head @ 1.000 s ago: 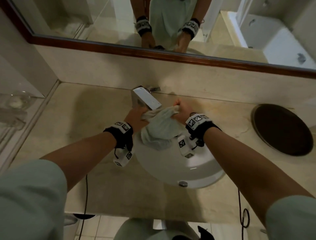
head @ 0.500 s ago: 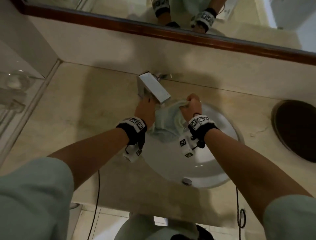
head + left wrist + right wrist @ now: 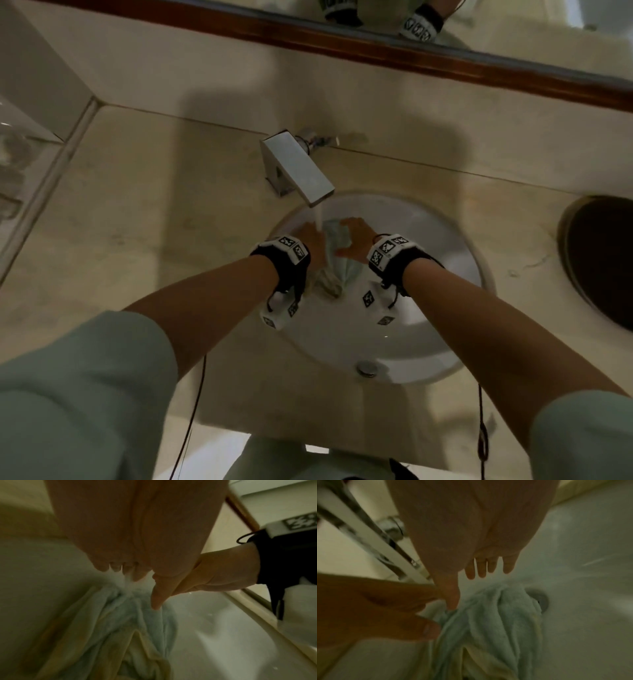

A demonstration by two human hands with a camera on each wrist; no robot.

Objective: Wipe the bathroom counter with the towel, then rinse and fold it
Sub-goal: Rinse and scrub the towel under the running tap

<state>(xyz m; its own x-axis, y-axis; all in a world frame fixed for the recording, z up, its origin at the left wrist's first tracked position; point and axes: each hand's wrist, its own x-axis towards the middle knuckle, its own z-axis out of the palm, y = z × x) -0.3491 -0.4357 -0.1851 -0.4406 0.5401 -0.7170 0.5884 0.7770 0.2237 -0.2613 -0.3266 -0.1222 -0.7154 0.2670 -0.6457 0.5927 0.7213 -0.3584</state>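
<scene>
I see the sink (image 3: 342, 346) now around both my hands, lower than before. The faucet (image 3: 298, 168) above them now runs water (image 3: 318, 219). The towel (image 3: 334, 274) hangs bunched between them. My left hand (image 3: 310, 240) pinches its top; my right hand (image 3: 356, 241) is straight-fingered, thumb touching it.

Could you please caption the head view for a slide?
Left hand grips a towel under the running tap; right hand touches it.

You've got a dark round disc (image 3: 603, 260) at the counter's (image 3: 137, 212) right edge. Mirror (image 3: 513, 31) w/ wood frame runs along the back. Blurry glassware (image 3: 12, 154) sits past the left edge.
</scene>
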